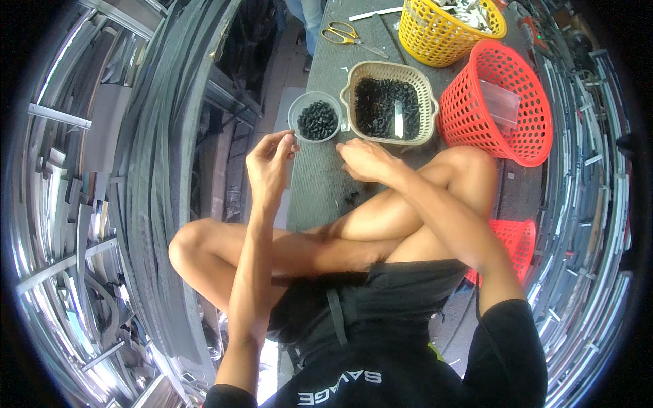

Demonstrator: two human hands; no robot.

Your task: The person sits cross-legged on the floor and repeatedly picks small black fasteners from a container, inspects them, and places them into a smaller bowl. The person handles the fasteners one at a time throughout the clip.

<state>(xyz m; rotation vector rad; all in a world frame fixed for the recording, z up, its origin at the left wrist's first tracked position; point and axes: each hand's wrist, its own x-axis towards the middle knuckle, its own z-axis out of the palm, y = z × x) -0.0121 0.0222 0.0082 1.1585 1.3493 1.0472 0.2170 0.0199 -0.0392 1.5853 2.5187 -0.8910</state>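
My left hand (269, 163) is raised beside the round clear bowl (295, 102), thumb and fingertips pinched together; whatever they hold is too small to make out. A heap of small black pieces (317, 121) fills much of that bowl. To its right, my right hand (367, 161) is closed with the fingers curled, just below a beige basket (348, 102); its grip is hidden. Inside the beige basket lie many more small black pieces (374, 102), and a tool with a whitish handle (398, 120) rests on them.
Yellow-handled scissors (342, 34) lie beyond the bowl. A yellow basket (435, 44) of scraps and a red basket (476, 88) stand right; another red basket (518, 248) sits by my right knee. Long strips (153, 170) line the left, metal profiles (592, 204) the right. A person's legs (309, 20) show far off.
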